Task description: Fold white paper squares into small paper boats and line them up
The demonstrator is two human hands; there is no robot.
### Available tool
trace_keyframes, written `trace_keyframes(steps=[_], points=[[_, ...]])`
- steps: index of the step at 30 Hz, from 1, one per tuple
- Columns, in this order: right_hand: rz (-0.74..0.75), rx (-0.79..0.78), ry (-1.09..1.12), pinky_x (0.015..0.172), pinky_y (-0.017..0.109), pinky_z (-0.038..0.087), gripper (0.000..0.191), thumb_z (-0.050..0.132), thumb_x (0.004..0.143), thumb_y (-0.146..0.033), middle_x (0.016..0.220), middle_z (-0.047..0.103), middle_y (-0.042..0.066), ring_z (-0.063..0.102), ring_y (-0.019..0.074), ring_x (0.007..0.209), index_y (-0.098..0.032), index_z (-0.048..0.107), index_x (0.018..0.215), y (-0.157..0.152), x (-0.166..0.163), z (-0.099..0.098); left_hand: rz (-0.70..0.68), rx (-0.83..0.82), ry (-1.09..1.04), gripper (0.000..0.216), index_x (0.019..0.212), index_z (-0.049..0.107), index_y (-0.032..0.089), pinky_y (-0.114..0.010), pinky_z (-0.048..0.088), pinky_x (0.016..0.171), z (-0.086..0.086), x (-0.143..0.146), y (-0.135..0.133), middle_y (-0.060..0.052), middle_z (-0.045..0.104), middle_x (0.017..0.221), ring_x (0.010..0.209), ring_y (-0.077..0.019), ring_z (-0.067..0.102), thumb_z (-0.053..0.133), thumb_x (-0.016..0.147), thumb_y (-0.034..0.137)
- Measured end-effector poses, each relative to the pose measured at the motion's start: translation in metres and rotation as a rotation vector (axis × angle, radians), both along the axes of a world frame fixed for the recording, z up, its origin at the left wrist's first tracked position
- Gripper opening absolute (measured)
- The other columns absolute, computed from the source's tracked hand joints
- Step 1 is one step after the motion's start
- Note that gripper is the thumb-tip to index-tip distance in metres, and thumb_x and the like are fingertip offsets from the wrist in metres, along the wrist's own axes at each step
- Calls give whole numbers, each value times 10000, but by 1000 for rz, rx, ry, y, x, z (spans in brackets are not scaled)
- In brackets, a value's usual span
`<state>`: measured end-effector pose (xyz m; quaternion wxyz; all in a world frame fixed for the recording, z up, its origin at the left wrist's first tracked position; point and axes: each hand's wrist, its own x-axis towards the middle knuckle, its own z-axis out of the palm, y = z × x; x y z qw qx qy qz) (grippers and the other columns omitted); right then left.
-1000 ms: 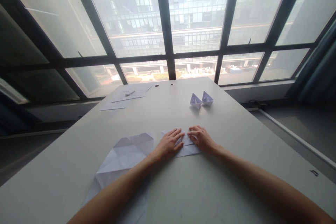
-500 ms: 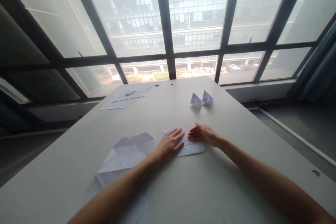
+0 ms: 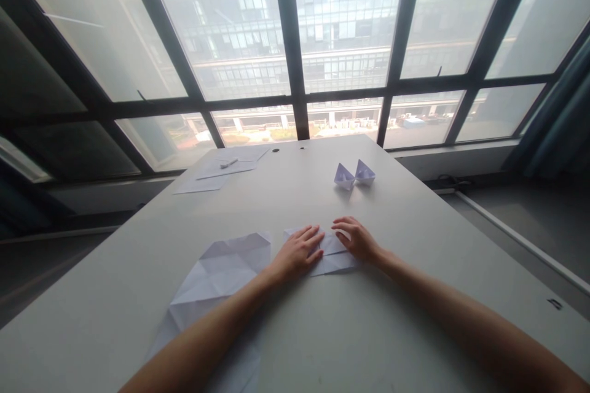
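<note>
White folded paper [image 3: 333, 264] flat on tabletop [image 3: 391, 331]; I judge it part-folded. Left hand [image 3: 300, 252] flat on it, gripping nothing; right hand [image 3: 359, 242] loosely curled at edge, thumb apart, no pinch seen. Two origami boats [image 3: 343, 180] beyond, fully shaped.

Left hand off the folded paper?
No, the left hand lies flat on top of the folded paper.

One head-worn view, looking forward and down along a white table [image 3: 304, 331]; left hand [image 3: 299, 250] and right hand [image 3: 358, 242] near, below centre; windows [image 3: 343, 24] farther, across the top.
</note>
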<state>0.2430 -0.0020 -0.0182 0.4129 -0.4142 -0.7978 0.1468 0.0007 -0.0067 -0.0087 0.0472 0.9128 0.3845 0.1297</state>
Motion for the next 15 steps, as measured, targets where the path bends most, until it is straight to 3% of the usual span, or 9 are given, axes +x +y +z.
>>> trace_keyframes(steps=[5,15], points=[[37,10,-247,1056,463,427,270,617,898,-219,1284,637,117,525,277,1238,-223,712,1152,-6,-4,-1,-2,2,-6,494,1451,479,254,-469,330,1170,-2,-1,1,-71,427,1531,1424,-286,363,487,988,427],[13,-25,-317,1062,445,421,319,613,905,-237,1301,638,110,546,275,1229,-226,689,1214,-6,-3,0,-6,17,-22,493,1447,486,258,-469,341,1165,-4,-1,2,-72,441,1521,1412,-284,383,499,982,423]])
